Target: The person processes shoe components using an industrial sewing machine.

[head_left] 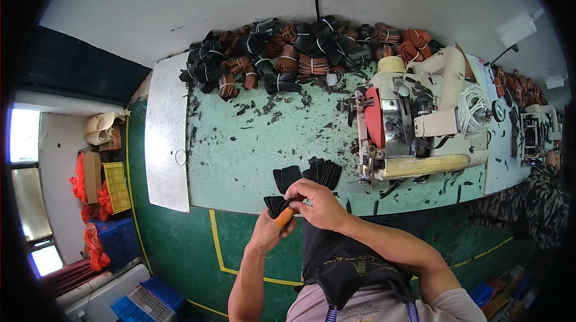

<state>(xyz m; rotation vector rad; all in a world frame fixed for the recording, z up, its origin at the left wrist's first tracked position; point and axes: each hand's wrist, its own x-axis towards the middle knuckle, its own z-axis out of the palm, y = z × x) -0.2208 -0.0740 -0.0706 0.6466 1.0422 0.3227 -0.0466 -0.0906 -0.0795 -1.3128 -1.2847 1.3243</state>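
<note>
Head view: hands (270, 231) (321, 205) grasp black pieces (273, 204) between them; fanned pieces (324, 172) lie beyond.

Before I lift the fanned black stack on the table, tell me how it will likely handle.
The fanned black stack would probably slip apart, since no band shows around it, unlike the tied bundles by the wall. Its pieces look thin, so each is likely light and perhaps bendable. Rolling seems unlikely, as the pieces look flat-sided.

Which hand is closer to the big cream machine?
Right. The right hand is left of the machine; the left hand is also left of it, but farther away.
</note>
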